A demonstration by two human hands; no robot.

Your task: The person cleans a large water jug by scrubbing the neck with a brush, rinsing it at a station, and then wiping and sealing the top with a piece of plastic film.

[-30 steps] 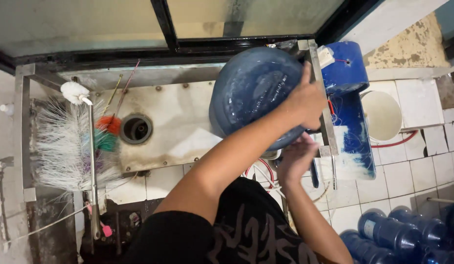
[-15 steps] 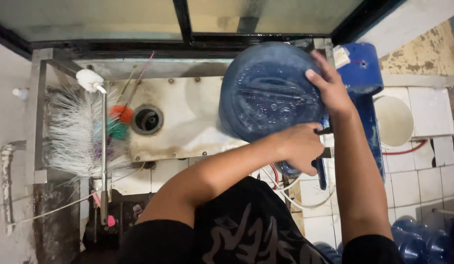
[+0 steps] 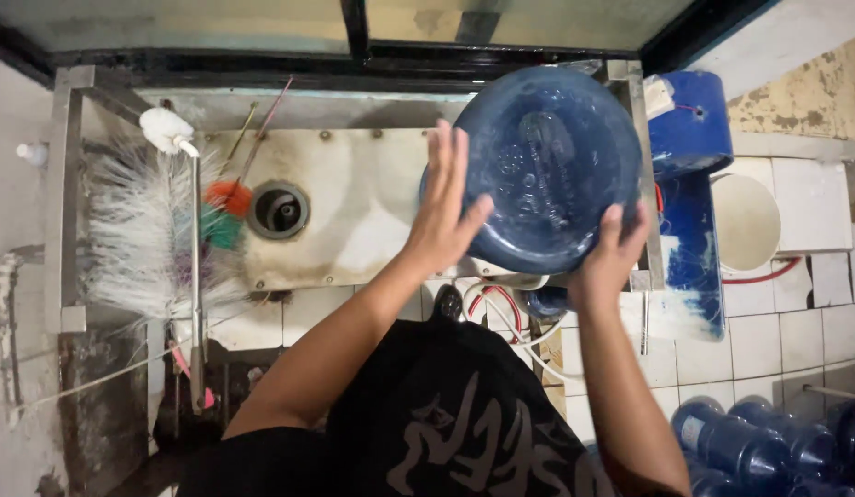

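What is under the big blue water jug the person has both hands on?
Below the blue water jug, red and white cables and white floor tiles show. The left hand and right hand press its sides. Whatever it rests on directly is covered.
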